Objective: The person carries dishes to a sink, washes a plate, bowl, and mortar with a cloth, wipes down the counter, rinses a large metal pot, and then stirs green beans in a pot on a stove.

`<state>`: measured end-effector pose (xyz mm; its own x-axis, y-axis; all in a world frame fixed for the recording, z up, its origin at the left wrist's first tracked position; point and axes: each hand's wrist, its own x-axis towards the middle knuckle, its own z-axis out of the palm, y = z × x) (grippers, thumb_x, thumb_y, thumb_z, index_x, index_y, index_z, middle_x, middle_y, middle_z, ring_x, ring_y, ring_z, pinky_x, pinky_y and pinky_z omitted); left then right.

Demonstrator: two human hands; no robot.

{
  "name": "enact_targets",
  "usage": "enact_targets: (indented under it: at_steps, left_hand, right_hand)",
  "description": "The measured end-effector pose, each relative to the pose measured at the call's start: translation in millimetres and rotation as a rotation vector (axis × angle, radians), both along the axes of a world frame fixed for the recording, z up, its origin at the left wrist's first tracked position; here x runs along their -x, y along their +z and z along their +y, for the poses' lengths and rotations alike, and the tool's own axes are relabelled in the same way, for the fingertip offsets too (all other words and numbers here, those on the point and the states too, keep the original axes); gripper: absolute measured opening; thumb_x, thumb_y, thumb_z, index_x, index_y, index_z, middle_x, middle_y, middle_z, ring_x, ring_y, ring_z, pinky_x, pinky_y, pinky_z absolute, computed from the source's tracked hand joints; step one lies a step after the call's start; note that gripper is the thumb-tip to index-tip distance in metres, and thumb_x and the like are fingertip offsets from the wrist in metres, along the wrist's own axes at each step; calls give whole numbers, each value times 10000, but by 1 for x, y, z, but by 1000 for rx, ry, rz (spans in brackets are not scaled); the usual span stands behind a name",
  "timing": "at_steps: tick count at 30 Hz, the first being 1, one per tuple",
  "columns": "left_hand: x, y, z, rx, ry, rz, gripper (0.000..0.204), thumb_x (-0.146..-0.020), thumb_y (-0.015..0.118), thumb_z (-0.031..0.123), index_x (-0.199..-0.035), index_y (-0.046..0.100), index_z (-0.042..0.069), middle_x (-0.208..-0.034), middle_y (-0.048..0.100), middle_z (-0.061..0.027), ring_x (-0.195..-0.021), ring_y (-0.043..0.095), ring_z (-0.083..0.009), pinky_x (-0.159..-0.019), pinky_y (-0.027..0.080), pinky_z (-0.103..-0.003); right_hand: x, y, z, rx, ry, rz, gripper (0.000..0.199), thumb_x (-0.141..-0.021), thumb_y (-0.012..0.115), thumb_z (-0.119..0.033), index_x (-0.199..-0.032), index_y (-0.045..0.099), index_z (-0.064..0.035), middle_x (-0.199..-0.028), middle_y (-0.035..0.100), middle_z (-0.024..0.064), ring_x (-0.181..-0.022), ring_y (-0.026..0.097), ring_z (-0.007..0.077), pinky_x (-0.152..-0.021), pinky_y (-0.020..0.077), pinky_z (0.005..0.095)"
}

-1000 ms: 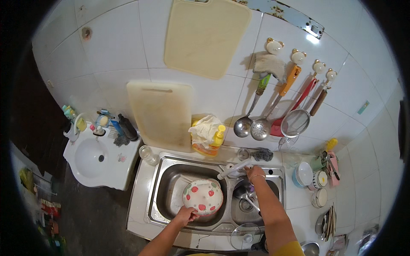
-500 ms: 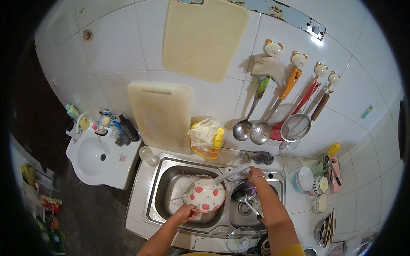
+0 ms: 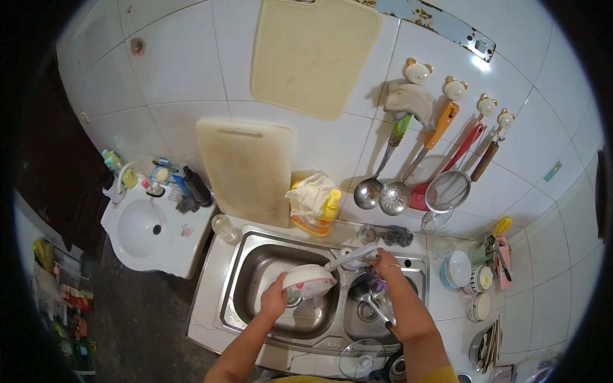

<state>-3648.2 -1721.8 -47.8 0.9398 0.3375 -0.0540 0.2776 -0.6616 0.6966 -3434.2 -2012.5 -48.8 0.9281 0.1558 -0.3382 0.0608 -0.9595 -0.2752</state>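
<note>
Down in the left basin of the steel sink (image 3: 255,255), the left hand (image 3: 274,299) is closed around the rim of a bowl (image 3: 309,281), holding it tipped on edge so that its outside faces up under the spout of the faucet (image 3: 352,256). The right hand (image 3: 385,262) rests on the faucet's base, at the divider between the two basins, fingers curled over it; how firmly it grips cannot be told. So the bowl sits between the two hands, touching the left one and just beside the right.

The bowl is round and shallow, glossy white on its outer wall with a pinkish band near the rim; small coloured marks show on the underside close to the left hand. The faucet is a pale, slim tube angled toward the bowl.

The sink is brushed metal with rounded corners, set in a white tabletop (image 3: 211,281). A worn cream cutting board (image 3: 246,169) leans on the tiled wall behind it, and a larger one (image 3: 313,54) hangs above. Beside them stands a yellow soap bottle (image 3: 330,205) by a crumpled white cloth (image 3: 310,195). Metal ladles (image 3: 383,195) and a mesh strainer (image 3: 448,190) hang from hooks to the right.
</note>
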Motion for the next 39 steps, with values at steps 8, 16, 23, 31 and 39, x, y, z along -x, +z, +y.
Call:
enact_targets:
  at_steps: [8,16,23,31,39]
  left_hand:
    - [-18,15,-8,-135,-93,70,479,-756,504,83,-1219,381,81,-827,567,-222,-732,566,-378,-656,455,-450]
    - [-4,-23,-5,1138,232,270,210,-826,538,213,-811,500,7,-576,491,-60,-406,378,-134,-377,300,-269]
    - [26,-60,-13,1650,232,507,196,-860,505,271,-862,489,75,-613,490,-47,-392,288,-83,-347,212,-227]
    - [1,-80,5,390,208,-86,283,-731,519,79,-984,536,-46,-850,618,-146,-773,603,-236,-673,485,-337]
    - [24,-31,10,1023,260,530,166,-686,529,124,-747,583,-22,-550,551,-103,-365,408,-126,-322,300,-248]
  right_hand:
    - [0,7,3,10,-5,31,416,-745,594,-306,-1051,472,-52,-1034,573,152,-983,531,322,-819,429,399]
    - [2,-1,0,-5,16,-25,402,-733,609,-292,-1017,482,-37,-994,578,168,-971,531,333,-808,434,403]
    - [0,-3,2,-4,-13,-33,420,-718,628,-299,-1015,501,-31,-990,574,200,-950,535,348,-808,431,397]
    - [-2,-2,0,61,-13,-10,424,-748,593,-381,-977,551,-26,-1000,577,188,-957,548,327,-792,448,389]
    - [-4,27,24,152,-224,147,540,-758,539,-505,-963,616,-12,-1044,578,175,-964,558,313,-799,446,374]
